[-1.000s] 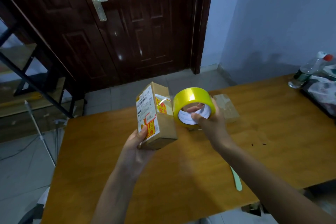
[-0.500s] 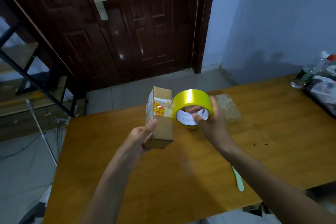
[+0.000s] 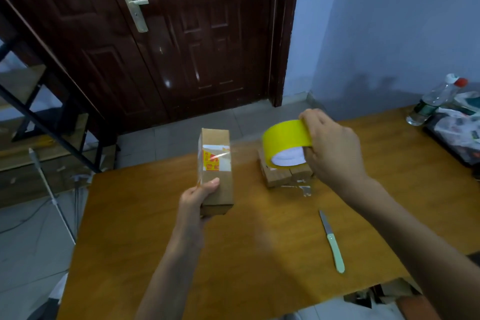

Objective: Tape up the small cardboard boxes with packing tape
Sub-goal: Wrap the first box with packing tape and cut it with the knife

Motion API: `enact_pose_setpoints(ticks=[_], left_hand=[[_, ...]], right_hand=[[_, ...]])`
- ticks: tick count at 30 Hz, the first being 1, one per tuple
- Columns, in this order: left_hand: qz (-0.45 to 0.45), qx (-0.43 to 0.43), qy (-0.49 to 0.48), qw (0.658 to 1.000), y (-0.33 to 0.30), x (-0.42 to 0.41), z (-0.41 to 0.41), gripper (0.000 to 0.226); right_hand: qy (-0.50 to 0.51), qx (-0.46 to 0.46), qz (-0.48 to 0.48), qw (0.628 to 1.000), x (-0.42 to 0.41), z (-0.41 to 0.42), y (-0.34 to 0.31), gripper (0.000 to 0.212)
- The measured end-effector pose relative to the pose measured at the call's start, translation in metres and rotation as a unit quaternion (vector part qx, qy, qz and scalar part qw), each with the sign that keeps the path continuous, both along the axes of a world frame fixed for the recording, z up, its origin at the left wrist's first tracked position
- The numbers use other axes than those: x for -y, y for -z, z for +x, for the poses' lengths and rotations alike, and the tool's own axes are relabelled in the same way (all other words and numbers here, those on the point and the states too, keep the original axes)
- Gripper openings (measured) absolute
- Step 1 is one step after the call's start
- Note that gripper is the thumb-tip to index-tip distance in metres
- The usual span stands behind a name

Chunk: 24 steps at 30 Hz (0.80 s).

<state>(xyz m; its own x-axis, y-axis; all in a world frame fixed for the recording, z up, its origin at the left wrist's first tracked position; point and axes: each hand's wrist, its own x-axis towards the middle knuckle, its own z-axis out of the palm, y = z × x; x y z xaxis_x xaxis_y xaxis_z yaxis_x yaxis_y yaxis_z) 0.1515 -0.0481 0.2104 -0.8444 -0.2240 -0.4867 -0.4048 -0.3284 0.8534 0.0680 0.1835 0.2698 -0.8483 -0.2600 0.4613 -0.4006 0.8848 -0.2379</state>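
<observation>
Two hands work: the left hand (image 3: 197,199) grips the box (image 3: 215,171) above the table (image 3: 155,228), and the right hand (image 3: 330,145) grips the tape roll (image 3: 285,138) at three o'clock. Tape stretches between; next, I think, cut it.

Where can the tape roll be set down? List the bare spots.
Bare table left of the held box; another patch between that box and the knife. Crowded: far right corner with bottle and bags, and around the second box.

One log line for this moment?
left hand: holds box upright | right hand: holds tape roll | tape stretched between them
</observation>
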Motion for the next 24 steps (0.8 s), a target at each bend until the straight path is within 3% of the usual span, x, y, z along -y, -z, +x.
enact_pose_setpoints(ticks=[4,12,16,20,24], left_hand=[[0.022,-0.013,0.023,0.999,-0.006,0.006,0.005,0.062],[0.139,-0.031,0.012,0.990,-0.012,0.006,0.005,0.070],[0.152,-0.025,0.017,0.988,-0.006,0.007,0.006,0.069],[0.053,0.000,0.002,0.999,0.003,0.005,0.008,0.073],[-0.124,-0.025,-0.013,0.992,0.009,0.009,0.004,0.101]], right_hand=[[0.033,0.025,0.086,0.995,-0.007,-0.002,0.003,0.024],[0.025,0.060,0.090,0.994,-0.002,0.001,0.026,0.032],[0.026,0.086,0.081,0.993,-0.001,0.005,0.028,0.033],[0.039,0.019,0.146,0.988,-0.002,0.005,-0.001,0.036],[0.029,-0.054,0.174,0.983,0.005,0.008,-0.049,0.032]])
